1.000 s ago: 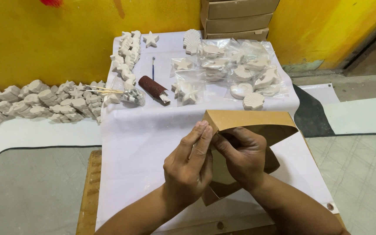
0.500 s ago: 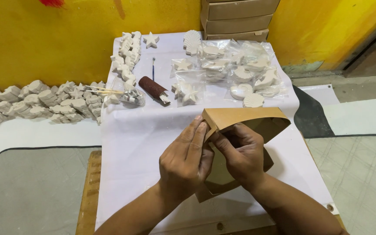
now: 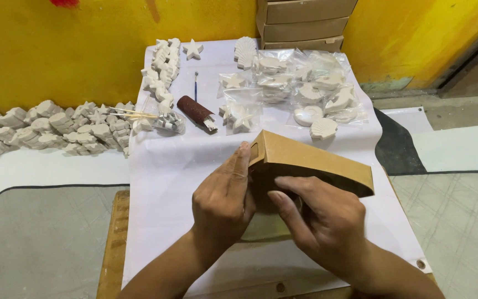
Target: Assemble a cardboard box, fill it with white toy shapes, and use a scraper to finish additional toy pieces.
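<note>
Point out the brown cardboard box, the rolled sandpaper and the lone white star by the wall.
brown cardboard box [image 3: 327,163]: head view, on its top panel.
rolled sandpaper [image 3: 193,109]: head view, mid-roll.
white star [image 3: 193,50]: head view, its centre.

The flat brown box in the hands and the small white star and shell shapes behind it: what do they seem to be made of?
The flat brown box, held by the left hand and the right hand, looks like thin matte cardboard: sharp folded edges, no shine. The small white star and shell shapes look like unglazed plaster or clay: chalky and dull. Some lie in clear glossy plastic bags.
</note>
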